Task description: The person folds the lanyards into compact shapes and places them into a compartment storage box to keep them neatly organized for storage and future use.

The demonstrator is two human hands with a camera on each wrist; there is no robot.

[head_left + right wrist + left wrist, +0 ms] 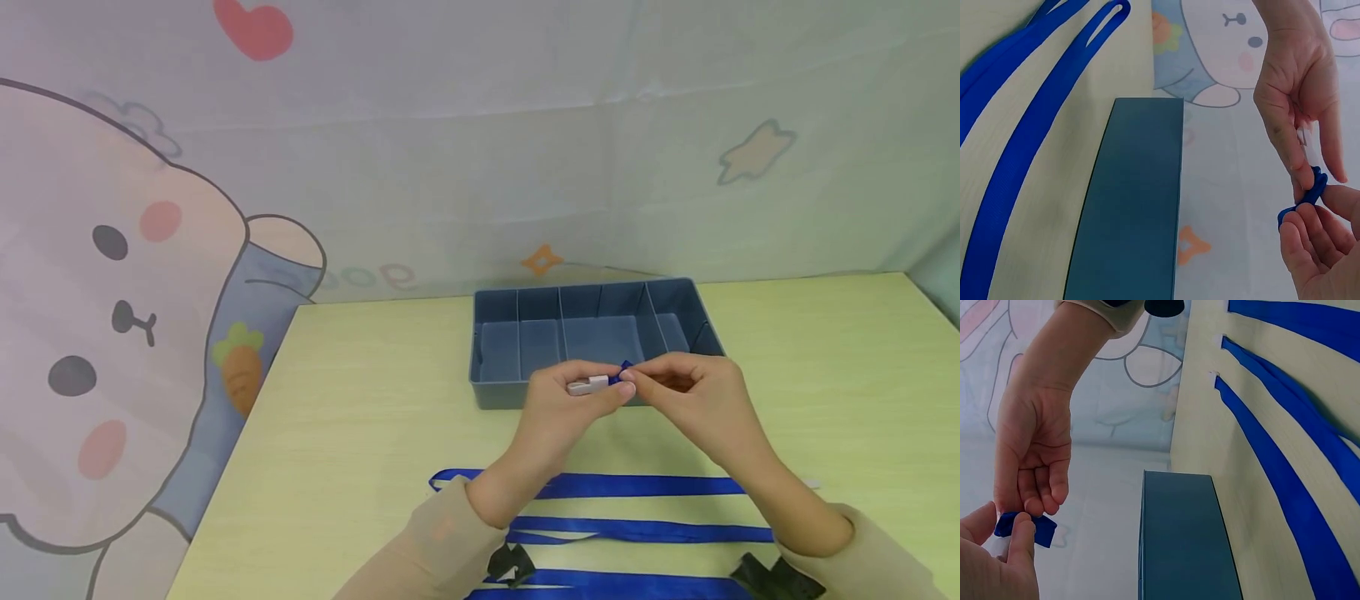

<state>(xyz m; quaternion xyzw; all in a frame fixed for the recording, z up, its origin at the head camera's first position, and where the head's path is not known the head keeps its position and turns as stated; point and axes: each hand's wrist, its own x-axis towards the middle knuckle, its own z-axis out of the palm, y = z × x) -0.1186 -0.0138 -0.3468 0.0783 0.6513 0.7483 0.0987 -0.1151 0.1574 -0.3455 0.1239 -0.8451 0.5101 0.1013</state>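
Both hands meet above the front edge of the tray, around a small blue lanyard (pixel 621 372) with a white plastic clip (pixel 587 386). My left hand (pixel 558 408) pinches it by the clip end between thumb and fingers. On the blue strap, my right hand (pixel 697 400) has its thumb and fingertips closed. The right wrist view shows the blue strap (pixel 1315 190) folded or twisted between the two hands. A short flap of blue strap (pixel 1044 531) sticks out past the left thumb in the left wrist view. Fingers hide part of the lanyard.
A grey-blue divided tray (pixel 495 395) stands at the table's back, just behind the hands. Several blue lanyards (pixel 637 485) lie stretched sideways across the table (pixel 360 417), below the forearms. A printed cloth (pixel 450 167) hangs behind the table.
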